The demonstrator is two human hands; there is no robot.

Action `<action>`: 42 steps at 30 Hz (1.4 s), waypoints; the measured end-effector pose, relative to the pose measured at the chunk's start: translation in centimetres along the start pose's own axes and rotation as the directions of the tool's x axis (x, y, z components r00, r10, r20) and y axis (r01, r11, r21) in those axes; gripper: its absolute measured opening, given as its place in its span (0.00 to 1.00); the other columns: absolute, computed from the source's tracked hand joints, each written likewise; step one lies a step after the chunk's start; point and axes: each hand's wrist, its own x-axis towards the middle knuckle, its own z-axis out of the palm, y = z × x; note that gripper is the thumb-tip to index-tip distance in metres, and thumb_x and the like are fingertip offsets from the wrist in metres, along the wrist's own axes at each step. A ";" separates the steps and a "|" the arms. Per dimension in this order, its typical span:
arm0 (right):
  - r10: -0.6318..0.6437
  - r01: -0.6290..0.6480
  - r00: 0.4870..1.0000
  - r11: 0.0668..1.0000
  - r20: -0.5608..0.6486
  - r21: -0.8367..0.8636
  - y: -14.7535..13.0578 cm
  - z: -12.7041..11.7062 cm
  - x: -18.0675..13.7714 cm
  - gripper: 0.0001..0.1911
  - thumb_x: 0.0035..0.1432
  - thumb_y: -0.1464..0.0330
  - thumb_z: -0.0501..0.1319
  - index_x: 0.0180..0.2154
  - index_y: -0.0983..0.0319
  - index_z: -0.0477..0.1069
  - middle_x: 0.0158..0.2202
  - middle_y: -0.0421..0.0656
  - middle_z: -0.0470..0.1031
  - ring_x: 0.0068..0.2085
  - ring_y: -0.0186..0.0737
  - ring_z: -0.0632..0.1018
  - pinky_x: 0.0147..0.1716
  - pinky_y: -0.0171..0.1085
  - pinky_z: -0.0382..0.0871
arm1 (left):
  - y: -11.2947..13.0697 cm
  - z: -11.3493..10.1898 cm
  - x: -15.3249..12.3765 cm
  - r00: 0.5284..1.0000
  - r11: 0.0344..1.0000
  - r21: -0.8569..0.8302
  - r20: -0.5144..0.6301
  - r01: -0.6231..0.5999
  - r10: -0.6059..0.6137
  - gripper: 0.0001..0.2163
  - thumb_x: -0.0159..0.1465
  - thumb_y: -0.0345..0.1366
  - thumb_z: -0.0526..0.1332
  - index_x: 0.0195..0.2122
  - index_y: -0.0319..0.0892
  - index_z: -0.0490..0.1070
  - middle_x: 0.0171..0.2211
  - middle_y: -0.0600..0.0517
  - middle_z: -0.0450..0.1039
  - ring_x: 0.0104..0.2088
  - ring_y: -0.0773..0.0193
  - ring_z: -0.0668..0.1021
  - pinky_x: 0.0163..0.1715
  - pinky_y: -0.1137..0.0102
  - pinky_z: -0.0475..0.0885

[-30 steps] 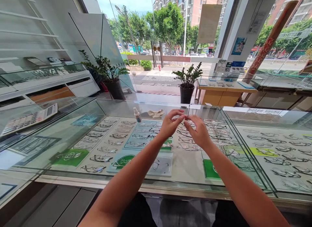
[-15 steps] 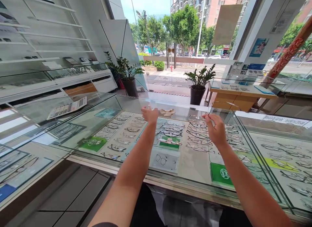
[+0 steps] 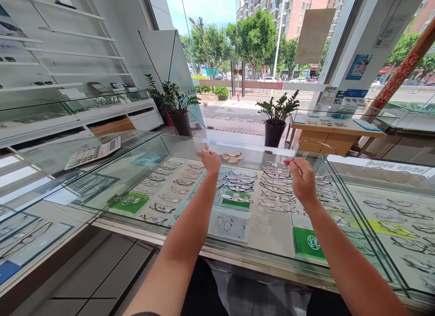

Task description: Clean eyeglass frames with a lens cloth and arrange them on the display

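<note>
My left hand (image 3: 210, 162) is closed above the far part of the glass counter. A small pale thing (image 3: 205, 146), perhaps a little bottle, sticks up from its fingers; too little of it shows to be sure. My right hand (image 3: 303, 179) pinches a thin-rimmed pair of glasses (image 3: 317, 144), held up over the counter's far right. Between the hands a crumpled beige cloth (image 3: 233, 157) lies on the glass. Rows of glasses (image 3: 277, 187) are on display under the counter top, below both hands.
The glass counter (image 3: 268, 248) spans the view before me. A calculator (image 3: 93, 153) rests on the glass at left. Two potted plants (image 3: 181, 121) stand beyond, near the glass door. Farther right is a wooden display table (image 3: 326, 137). Shelves line the left wall.
My left hand has turned and its fingers have closed more, with the small pale thing now showing above them. The glasses in my right hand have shifted slightly.
</note>
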 end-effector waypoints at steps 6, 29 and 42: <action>0.016 -0.016 1.000 1.000 -0.002 0.013 -0.3 0.0 0.0 0.19 0.77 0.60 0.53 0.45 0.57 0.83 0.44 0.47 0.84 0.47 0.53 0.78 0.50 0.51 0.69 | 4.6 1.0 -3.5 0.975 0.961 -0.272 0.199 -0.043 0.100 0.09 0.65 0.39 0.60 0.46 0.46 0.67 0.40 0.48 0.72 0.38 0.59 0.75 0.35 0.66 0.72; 0.145 -0.287 0.924 0.874 0.353 0.392 -3.5 0.7 -0.4 0.18 0.73 0.58 0.55 0.38 0.57 0.81 0.42 0.45 0.84 0.47 0.49 0.80 0.55 0.48 0.73 | 7.8 2.0 -12.7 0.562 0.887 -0.452 0.760 0.095 0.327 0.33 0.62 0.73 0.58 0.27 0.43 0.69 0.26 0.53 0.64 0.26 0.66 0.65 0.26 0.68 0.60; 0.126 -0.319 0.890 0.858 0.439 0.403 -4.8 0.7 -0.5 0.20 0.73 0.56 0.54 0.37 0.56 0.81 0.43 0.45 0.84 0.50 0.51 0.80 0.56 0.49 0.74 | 7.5 2.1 -13.0 0.546 0.908 -0.418 0.758 -0.017 0.358 0.33 0.64 0.73 0.56 0.28 0.44 0.65 0.27 0.54 0.63 0.26 0.66 0.64 0.26 0.67 0.59</action>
